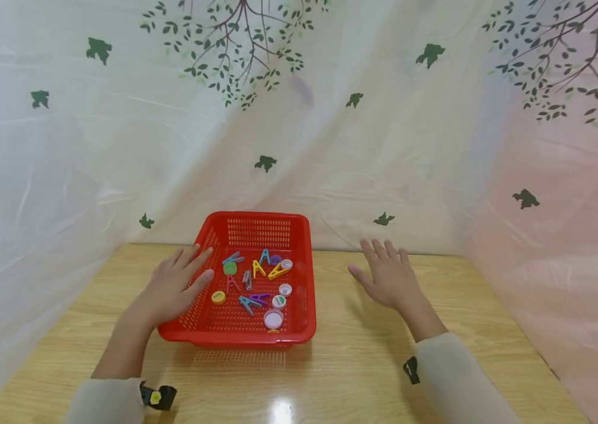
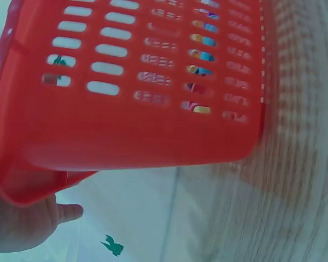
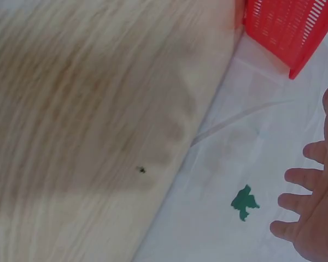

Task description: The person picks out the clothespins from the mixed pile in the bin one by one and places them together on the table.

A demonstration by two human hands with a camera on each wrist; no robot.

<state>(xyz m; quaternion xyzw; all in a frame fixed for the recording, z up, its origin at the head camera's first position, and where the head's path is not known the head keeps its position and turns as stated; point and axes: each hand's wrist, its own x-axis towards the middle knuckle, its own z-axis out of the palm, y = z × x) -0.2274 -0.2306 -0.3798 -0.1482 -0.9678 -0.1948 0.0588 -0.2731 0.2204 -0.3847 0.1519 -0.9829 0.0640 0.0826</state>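
A red plastic basket (image 1: 306, 277) with slotted walls stands on the wooden table. Inside lie several clothespins, among them a yellow clothespin (image 1: 278, 272), a purple clothespin (image 1: 259, 298) and a red clothespin (image 1: 232, 284). Round lids are scattered among them, such as a green lid (image 1: 230, 268) and a yellow lid (image 1: 218, 297). My left hand (image 1: 174, 288), fingers extended, is over the basket's left rim; whether it touches the rim I cannot tell. To the basket's right, my right hand (image 1: 390, 280) hovers above the table with its fingers spread, holding nothing.
The light wooden table (image 1: 352, 365) runs back to a pale curtain (image 1: 330, 147) printed with leaves and branches, which also hangs along both sides. A black strap (image 1: 159, 397) shows at the left sleeve, another black strap (image 1: 411, 370) at the right.
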